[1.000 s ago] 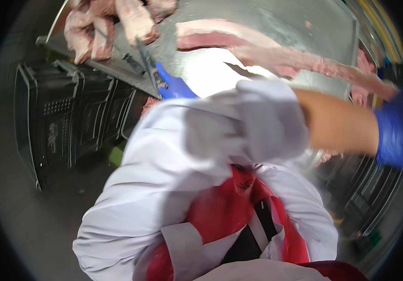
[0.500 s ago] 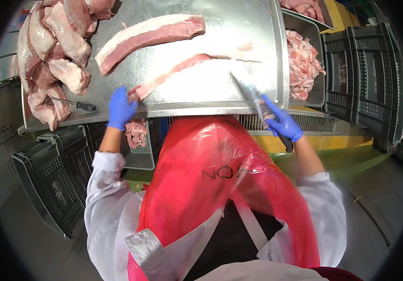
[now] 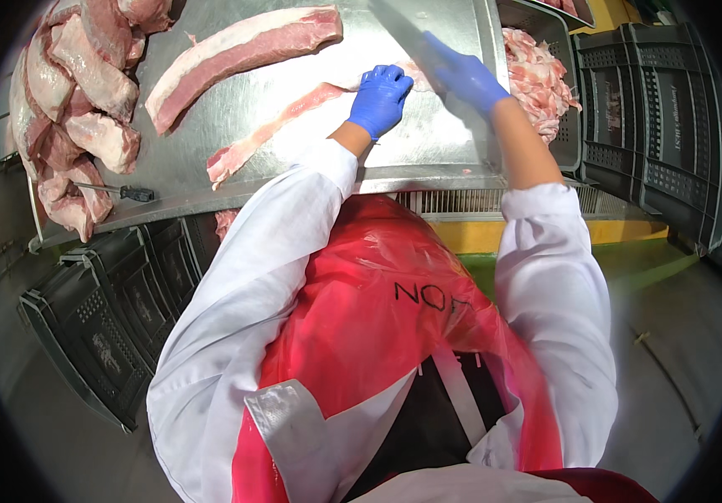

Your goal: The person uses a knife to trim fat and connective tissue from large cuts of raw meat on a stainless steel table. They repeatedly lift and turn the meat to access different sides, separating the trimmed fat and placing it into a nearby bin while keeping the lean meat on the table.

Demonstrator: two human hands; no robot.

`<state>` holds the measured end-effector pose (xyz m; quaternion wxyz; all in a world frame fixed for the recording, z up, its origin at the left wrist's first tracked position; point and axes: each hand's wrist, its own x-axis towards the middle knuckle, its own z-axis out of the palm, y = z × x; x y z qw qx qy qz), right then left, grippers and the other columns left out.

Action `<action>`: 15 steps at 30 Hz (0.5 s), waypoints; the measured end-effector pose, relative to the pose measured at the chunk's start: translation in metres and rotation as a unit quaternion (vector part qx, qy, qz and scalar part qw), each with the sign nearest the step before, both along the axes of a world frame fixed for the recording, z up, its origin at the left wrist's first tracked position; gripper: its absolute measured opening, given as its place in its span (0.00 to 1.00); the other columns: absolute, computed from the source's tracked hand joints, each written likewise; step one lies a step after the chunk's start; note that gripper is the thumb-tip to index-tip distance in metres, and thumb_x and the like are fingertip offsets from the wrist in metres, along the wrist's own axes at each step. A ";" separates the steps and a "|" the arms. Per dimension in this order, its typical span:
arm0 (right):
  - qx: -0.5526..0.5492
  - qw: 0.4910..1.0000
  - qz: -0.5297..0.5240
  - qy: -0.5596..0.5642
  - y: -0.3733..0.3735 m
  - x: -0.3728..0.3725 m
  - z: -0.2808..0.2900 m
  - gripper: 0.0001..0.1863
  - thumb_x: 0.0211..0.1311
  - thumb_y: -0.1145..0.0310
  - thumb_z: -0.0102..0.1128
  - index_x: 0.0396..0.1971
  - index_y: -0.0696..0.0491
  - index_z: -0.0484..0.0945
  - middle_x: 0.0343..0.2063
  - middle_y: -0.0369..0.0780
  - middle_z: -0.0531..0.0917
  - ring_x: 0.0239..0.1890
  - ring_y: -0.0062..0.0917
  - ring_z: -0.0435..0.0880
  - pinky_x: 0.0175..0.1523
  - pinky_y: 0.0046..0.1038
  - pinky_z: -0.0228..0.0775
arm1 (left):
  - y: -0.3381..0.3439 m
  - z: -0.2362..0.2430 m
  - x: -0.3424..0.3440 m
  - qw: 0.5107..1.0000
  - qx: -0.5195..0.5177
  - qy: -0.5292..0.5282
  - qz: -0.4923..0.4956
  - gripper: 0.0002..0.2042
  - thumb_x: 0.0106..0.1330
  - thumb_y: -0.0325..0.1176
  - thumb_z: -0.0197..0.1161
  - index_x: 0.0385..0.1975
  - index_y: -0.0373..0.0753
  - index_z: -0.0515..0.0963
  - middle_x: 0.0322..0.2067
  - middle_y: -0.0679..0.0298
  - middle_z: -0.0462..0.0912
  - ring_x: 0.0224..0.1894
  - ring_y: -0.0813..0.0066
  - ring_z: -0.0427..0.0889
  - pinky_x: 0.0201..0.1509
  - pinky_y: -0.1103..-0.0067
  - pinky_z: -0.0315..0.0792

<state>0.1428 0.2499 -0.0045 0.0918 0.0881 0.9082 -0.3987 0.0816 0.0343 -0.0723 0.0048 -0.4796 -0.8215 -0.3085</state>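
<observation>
My left hand (image 3: 382, 96), in a blue glove, presses down on the right end of a thin strip of meat (image 3: 273, 130) lying on the steel table (image 3: 428, 151). My right hand (image 3: 465, 75), also blue-gloved, grips a knife (image 3: 398, 29) whose blade points up and left over the table, just beyond the strip's end. A thick slab of pork belly (image 3: 239, 52) lies farther back on the table, apart from both hands.
Several meat pieces are piled at the table's left end (image 3: 76, 109). A sharpening steel (image 3: 118, 191) lies near the front left edge. A tray of trimmings (image 3: 537, 80) sits at the right. Black crates stand at right (image 3: 654, 117) and lower left (image 3: 101, 327).
My left hand moved right along the strip to its right end. My right hand with the knife moved up onto the table beside it. The view shifted.
</observation>
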 end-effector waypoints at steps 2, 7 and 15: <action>0.100 0.994 0.051 0.019 -0.016 -0.006 -0.015 0.38 0.66 0.68 0.52 0.75 0.36 0.54 0.41 0.52 0.86 0.37 0.46 0.86 0.50 0.41 0.77 | -0.005 -0.002 -0.006 1.000 0.002 -0.002 -0.012 0.05 0.64 0.30 0.60 0.38 0.46 0.80 0.40 0.59 0.77 0.48 0.53 0.74 0.50 0.61 0.68; 0.168 0.976 0.069 -0.117 -0.013 0.032 -0.005 0.37 0.70 0.66 0.50 0.75 0.26 0.49 0.34 0.57 0.83 0.36 0.50 0.85 0.45 0.46 0.74 | -0.014 -0.007 -0.029 0.999 0.038 0.000 0.037 0.05 0.64 0.29 0.60 0.36 0.44 0.81 0.40 0.60 0.78 0.47 0.55 0.75 0.50 0.62 0.69; 0.211 0.961 0.115 -0.140 0.030 0.163 0.028 0.41 0.66 0.78 0.50 0.76 0.33 0.52 0.25 0.53 0.80 0.30 0.41 0.84 0.42 0.40 0.73 | -0.034 -0.021 -0.103 0.985 0.085 0.064 0.137 0.07 0.62 0.26 0.61 0.40 0.39 0.79 0.36 0.54 0.79 0.42 0.51 0.77 0.51 0.63 0.70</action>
